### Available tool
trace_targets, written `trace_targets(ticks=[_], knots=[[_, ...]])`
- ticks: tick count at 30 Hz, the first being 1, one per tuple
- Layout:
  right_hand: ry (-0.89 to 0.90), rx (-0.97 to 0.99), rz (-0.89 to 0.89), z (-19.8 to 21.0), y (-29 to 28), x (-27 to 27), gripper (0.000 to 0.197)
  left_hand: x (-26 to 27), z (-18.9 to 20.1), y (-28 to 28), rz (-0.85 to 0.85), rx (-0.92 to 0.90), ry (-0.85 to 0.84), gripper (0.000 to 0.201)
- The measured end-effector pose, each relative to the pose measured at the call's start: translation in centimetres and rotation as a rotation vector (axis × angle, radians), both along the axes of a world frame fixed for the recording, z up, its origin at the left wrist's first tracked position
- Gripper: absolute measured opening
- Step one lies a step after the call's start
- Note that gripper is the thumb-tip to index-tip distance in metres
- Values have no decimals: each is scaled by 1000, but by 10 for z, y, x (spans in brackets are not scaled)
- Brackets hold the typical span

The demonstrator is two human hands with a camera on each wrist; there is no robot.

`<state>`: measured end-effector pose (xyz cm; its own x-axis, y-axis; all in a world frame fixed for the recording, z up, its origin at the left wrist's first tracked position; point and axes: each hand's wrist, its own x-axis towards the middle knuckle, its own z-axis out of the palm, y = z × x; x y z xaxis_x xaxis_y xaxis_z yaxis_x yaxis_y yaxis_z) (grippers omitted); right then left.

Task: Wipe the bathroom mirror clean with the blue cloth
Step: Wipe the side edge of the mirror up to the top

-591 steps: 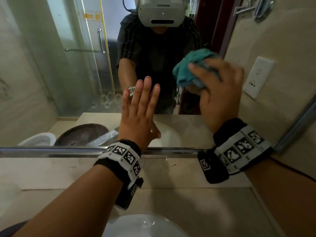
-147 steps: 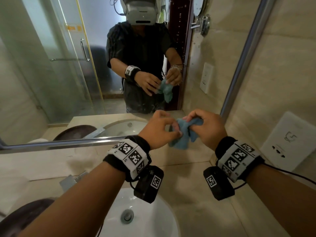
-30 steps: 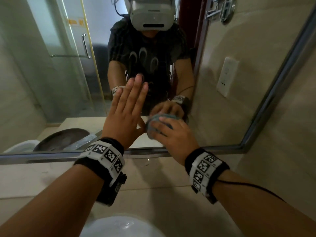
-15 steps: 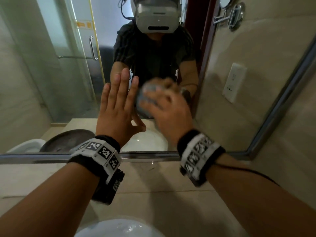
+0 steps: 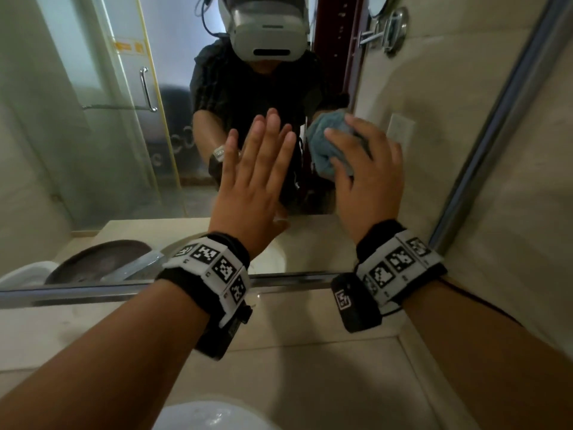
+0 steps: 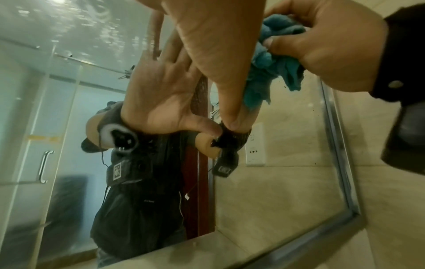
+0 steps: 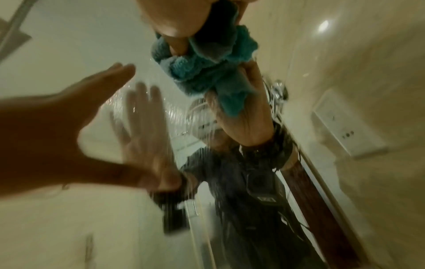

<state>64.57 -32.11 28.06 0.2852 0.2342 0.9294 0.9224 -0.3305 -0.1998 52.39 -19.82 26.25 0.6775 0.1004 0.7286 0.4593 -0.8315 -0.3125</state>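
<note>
One fluffy bunched blue cloth (image 5: 325, 144) on smooth mirror (image 5: 102, 169)

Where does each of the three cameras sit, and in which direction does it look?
Head: on the head, facing forward-down at the mirror; both forearms, left hand, right hand show.
Left wrist: under the left hand, looking along it at the glass.
Right wrist: under the right hand, looking at the blue cloth.
All three views share the blue cloth.
</note>
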Motion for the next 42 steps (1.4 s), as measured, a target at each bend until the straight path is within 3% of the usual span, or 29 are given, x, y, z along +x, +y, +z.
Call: trace_targets(ticks=[2, 5, 7, 9, 15, 17, 20, 22, 26, 30, 31, 34, 36, 38, 40, 42], knots=[[-25, -93, 47, -28, 5, -2, 29, 11, 2, 0, 1, 10, -11, 121], [-47, -340, 99, -75, -8, 6, 47, 21, -4, 4, -26, -2, -69, 110], [-120, -362, 100, -78, -23, 17, 34, 21, -4, 4, -6, -11, -52, 122], [-166, -300, 74, -64, -36, 20, 31, 19, -3, 2, 17, -29, -19, 134], [204, 351, -111, 17, -41, 37, 31, 22, -1, -4, 70, -68, 16, 141], [147, 232, -131, 9, -27, 25, 35, 23, -2, -5, 79, -71, 15, 140], [-57, -210, -31, -42, -15, 1, 38, 25, -2, -7, 67, -62, -24, 129], [-29, -328, 53, -64, -22, 4, 36, 25, -2, -8, 50, -60, -41, 121], [-20, -237, 17, -43, -47, 18, 36, 25, -1, -9, 116, -71, 26, 140], [196, 304, -108, 2, -63, 53, 29, 25, -1, -9, 134, -78, 36, 142], [219, 365, -128, 6, -61, 54, 29, 25, -2, -8, 132, -78, 30, 142], [139, 167, -167, -11, -42, 37, 34, 27, -3, -8, 122, -84, 18, 142], [99, -72, -47, -33, -40, 25, 33, 27, -1, -10, 143, -91, 37, 143], [25, -187, 18, -43, -49, 28, 30, 26, 1, -12, 162, -101, 64, 144], [-24, -150, -32, -35, -59, 39, 29, 26, 1, -14, 171, -115, 79, 145], [80, 73, -118, -17, -68, 55, 30, 27, 0, -15, 173, -122, 79, 146]])
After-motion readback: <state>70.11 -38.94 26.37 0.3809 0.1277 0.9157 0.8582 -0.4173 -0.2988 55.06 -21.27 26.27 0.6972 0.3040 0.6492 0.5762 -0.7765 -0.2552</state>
